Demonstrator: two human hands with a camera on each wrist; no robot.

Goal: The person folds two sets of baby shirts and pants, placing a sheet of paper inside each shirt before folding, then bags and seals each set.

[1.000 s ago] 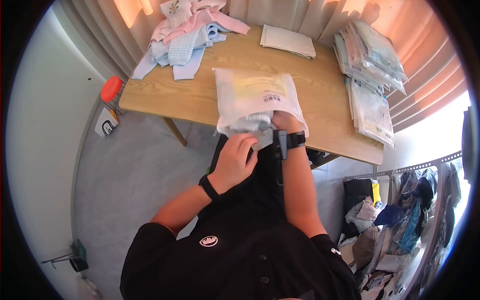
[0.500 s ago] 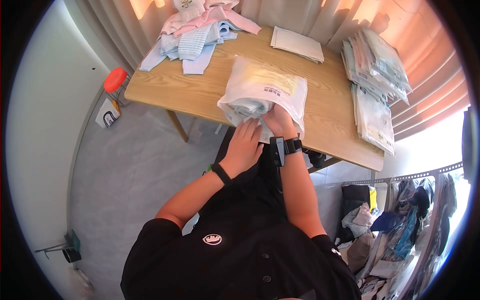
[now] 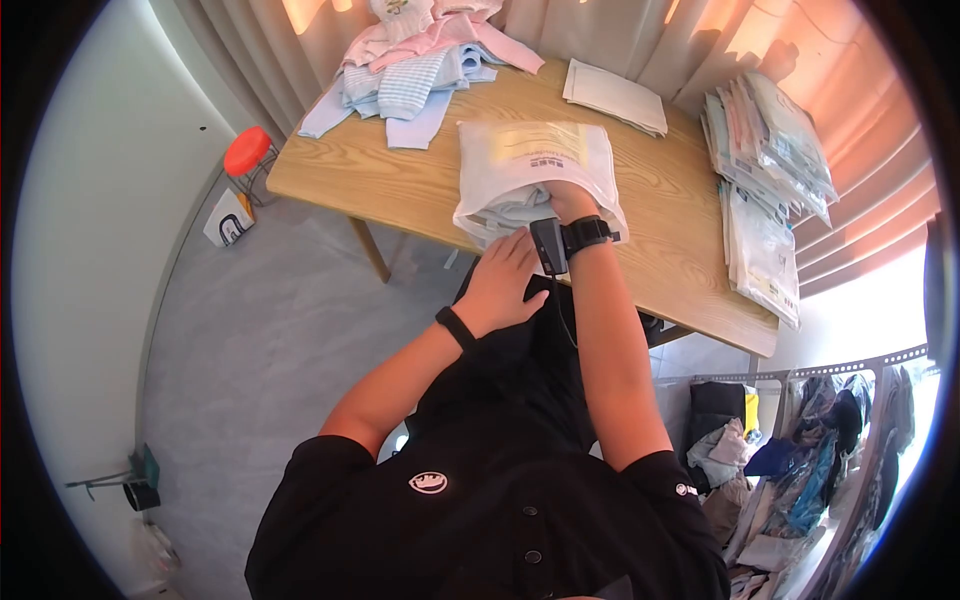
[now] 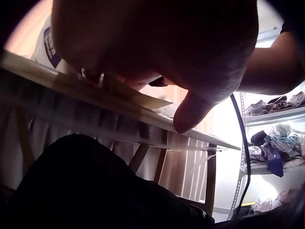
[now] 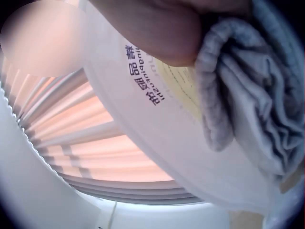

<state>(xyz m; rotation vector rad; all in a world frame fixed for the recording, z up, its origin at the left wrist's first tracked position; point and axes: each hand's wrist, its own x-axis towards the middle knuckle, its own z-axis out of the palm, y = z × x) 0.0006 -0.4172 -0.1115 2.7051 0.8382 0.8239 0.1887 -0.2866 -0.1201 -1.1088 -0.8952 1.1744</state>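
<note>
A white plastic bag (image 3: 535,165) with printed text lies on the wooden table (image 3: 400,195), its mouth at the near edge. A folded pale grey-blue garment (image 5: 248,95) sits in that mouth. My right hand (image 3: 568,200) reaches into the bag with its fingers hidden; in the right wrist view its thumb lies against the bunched garment, under the printed bag (image 5: 157,133) film. My left hand (image 3: 505,280) rests with straight fingers on the bag's mouth at the table edge (image 4: 119,107). Its thumb (image 4: 190,114) hangs free below that edge.
A heap of pink and blue baby clothes (image 3: 415,65) lies at the table's far left. Flat white bags (image 3: 615,95) are stacked at the far middle, and packed bags (image 3: 770,170) are piled along the right. A red stool (image 3: 246,150) stands left; a clothes rack (image 3: 790,460) stands right.
The bag and garment have slid further onto the table. My right hand has gone deeper into the bag. My left hand has let go of the bag's edge and laid its fingers flat.
</note>
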